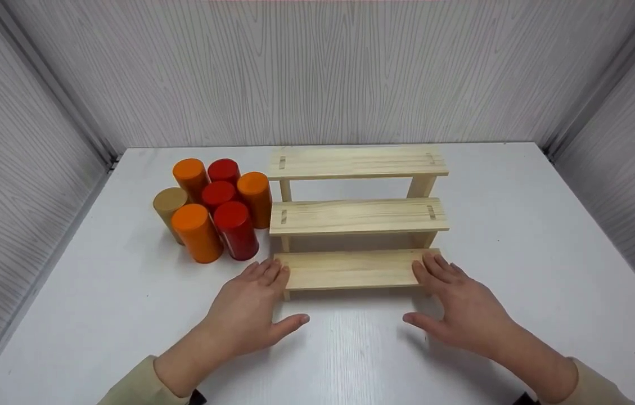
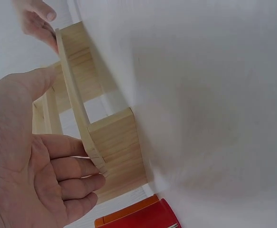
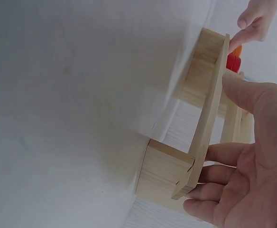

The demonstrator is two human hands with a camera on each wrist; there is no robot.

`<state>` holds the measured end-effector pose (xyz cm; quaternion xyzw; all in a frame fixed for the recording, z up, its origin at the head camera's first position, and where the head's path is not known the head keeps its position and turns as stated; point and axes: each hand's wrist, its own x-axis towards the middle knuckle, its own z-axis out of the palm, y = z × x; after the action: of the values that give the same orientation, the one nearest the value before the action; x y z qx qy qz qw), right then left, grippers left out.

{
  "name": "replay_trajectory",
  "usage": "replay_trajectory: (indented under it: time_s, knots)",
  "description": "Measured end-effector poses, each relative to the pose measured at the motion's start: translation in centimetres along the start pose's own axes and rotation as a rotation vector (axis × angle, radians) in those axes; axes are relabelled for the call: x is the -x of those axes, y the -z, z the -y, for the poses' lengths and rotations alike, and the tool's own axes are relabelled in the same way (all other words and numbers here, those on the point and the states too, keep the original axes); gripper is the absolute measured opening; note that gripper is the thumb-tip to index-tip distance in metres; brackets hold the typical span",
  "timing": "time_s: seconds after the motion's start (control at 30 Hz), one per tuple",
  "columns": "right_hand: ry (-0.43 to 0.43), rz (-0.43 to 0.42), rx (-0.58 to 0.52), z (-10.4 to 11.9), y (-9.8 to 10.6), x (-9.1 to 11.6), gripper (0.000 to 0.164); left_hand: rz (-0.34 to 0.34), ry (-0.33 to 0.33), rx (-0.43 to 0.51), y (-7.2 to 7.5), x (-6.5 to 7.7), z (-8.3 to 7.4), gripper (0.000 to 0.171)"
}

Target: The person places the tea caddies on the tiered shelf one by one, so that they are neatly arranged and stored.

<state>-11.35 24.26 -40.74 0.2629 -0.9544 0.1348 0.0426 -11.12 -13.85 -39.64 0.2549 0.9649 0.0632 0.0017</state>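
A light wooden stand with three stepped shelves (image 1: pixel 359 216) stands upright on the white table. My left hand (image 1: pixel 250 306) rests its fingertips on the left end of the lowest shelf (image 1: pixel 351 270). At that shelf's right end, my right hand (image 1: pixel 466 306) touches the wood in the same way. Both thumbs are spread away from the fingers, in front of the stand. In the left wrist view, the left fingers (image 2: pixel 74 185) lie against the shelf's end. The right wrist view has the right fingers (image 3: pixel 214 190) against the opposite end. Neither hand grips anything.
Left of the stand, several capped cylinders stand close together: orange ones (image 1: pixel 199 236), red ones (image 1: pixel 238 233) and a tan one (image 1: pixel 171 205). One orange cylinder (image 1: pixel 255 197) is right beside the stand's left side. Grey wood-grain panels (image 1: pixel 323 73) enclose the white table (image 1: pixel 519 225).
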Motion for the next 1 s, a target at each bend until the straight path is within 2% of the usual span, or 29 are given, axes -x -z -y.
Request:
replay_trajectory:
  time_s: [0.33,0.53,0.67,0.8,0.9,1.0]
  knots:
    - [0.015,-0.018,-0.006,0.3,-0.1,0.2,0.088,-0.002,0.002,-0.025,-0.1,0.4,-0.1,0.088]
    - [-0.009,-0.019,-0.020,0.2,0.0,0.1,0.084,-0.032,-0.018,-0.032,-0.2,0.4,0.0,0.087]
    - [-0.043,-0.044,-0.095,-0.3,0.2,0.0,0.075,-0.032,-0.020,-0.025,-0.2,0.2,0.0,0.087]
    - [-0.061,-0.125,-0.217,-1.3,0.5,-0.4,0.066,-0.026,-0.018,-0.017,-0.1,0.2,0.1,0.087]
    - [-0.096,-0.189,-0.285,-2.2,0.8,-0.6,0.067,-0.028,-0.019,-0.017,-0.1,0.3,0.1,0.087]
    - [-0.166,-0.197,-0.337,-2.9,1.1,-0.7,0.071,-0.030,-0.019,-0.015,-0.1,0.3,0.1,0.086]
